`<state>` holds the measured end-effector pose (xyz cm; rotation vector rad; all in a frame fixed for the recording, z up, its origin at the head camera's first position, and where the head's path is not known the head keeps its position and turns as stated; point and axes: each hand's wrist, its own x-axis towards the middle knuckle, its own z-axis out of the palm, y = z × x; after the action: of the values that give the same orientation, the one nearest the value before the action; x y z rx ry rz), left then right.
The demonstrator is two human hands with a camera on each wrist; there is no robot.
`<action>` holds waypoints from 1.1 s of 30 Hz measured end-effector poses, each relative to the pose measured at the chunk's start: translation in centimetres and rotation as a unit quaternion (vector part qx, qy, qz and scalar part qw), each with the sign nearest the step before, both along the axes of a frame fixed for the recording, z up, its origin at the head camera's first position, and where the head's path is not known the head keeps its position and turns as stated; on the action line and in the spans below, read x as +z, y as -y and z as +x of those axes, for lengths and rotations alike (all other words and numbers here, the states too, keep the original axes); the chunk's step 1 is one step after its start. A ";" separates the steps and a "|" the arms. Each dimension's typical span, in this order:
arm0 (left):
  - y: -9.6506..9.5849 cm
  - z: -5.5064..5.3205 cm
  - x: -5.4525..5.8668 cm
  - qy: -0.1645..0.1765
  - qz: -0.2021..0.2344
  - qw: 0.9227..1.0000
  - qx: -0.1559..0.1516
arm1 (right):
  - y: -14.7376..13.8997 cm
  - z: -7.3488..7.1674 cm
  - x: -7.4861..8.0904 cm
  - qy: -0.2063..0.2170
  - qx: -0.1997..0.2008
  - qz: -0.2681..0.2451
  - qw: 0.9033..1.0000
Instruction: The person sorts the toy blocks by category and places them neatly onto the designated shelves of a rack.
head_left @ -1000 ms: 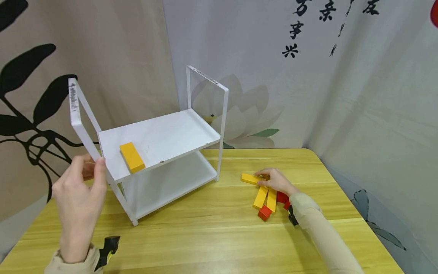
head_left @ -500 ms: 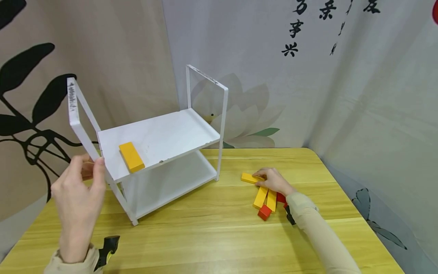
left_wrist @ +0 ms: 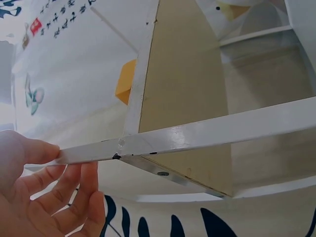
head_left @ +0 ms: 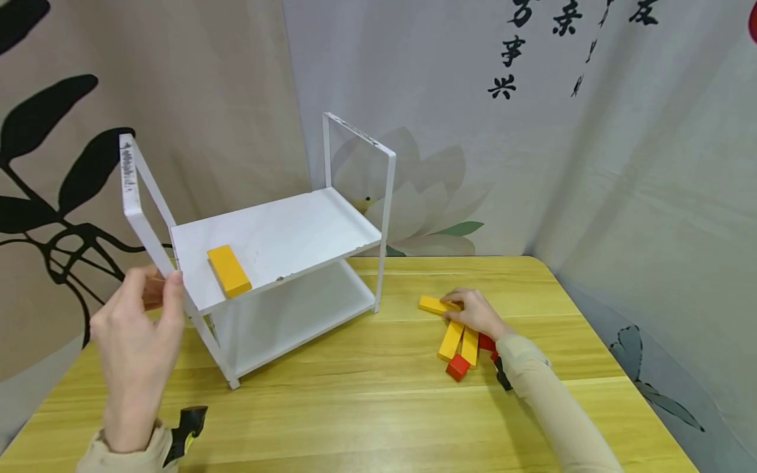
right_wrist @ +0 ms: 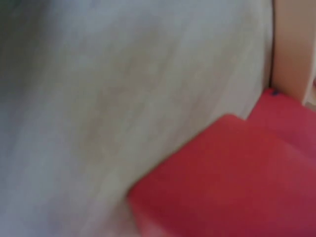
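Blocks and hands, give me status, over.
Left hand pinches shelf frame. Right hand pinches yellow block on table. Other blocks close by, possible snag.

Toward the right edge of the yellow wood-grain table, the right hand covers one end of a long yellow rectangular block. The red blocks next to its wrist are mostly lost behind the beige sleeve. Table's near edge is chopped off in the head view. Right wrist view is basically all blur, one big red face running off the bottom corner. Back of the white rack's lower shelf? Hidden under the upper one.
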<state>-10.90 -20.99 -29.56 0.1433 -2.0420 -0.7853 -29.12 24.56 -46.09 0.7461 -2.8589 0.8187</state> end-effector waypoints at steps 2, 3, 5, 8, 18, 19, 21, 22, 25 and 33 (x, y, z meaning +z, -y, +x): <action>0.0 0.0 0.1 -0.001 -0.002 1.000 0.000 | -0.1 0.0 0.0 -0.012 -0.002 -0.004 1.000; 0.0 0.0 0.1 -0.001 -0.003 1.000 0.000 | -0.2 0.0 0.0 -0.017 -0.003 -0.006 1.000; 0.0 0.0 0.1 -0.002 -0.006 1.000 0.001 | -0.3 0.1 0.1 -0.029 -0.006 -0.008 1.000; 0.0 0.1 0.2 -0.002 -0.013 1.000 0.004 | -0.3 0.2 0.2 -0.047 -0.008 -0.014 0.999; 0.1 0.1 0.1 0.006 -0.013 1.000 0.009 | 0.5 0.9 1.3 -0.117 -0.017 -0.064 0.991; 0.2 0.2 0.1 0.007 -0.014 1.000 0.010 | 0.6 0.9 1.4 -0.133 -0.017 -0.067 0.989; 0.2 0.2 0.1 0.009 -0.014 1.000 0.011 | 0.9 1.1 1.8 -0.171 -0.009 -0.075 0.982; 0.2 0.2 0.1 0.010 -0.014 1.000 0.012 | 1.1 1.1 2.1 -0.190 -0.003 -0.078 0.979; 0.2 0.1 0.1 0.012 -0.012 1.000 0.013 | 1.7 1.3 3.1 -0.246 0.017 -0.095 0.965; 0.1 0.1 0.0 0.019 -0.013 1.000 0.016 | 4.2 2.7 6.2 -0.340 0.062 -0.156 0.925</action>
<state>-10.79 -21.13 -29.52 0.1773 -2.0793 -0.7419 -26.41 20.38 -39.90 0.9410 -2.0303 0.7997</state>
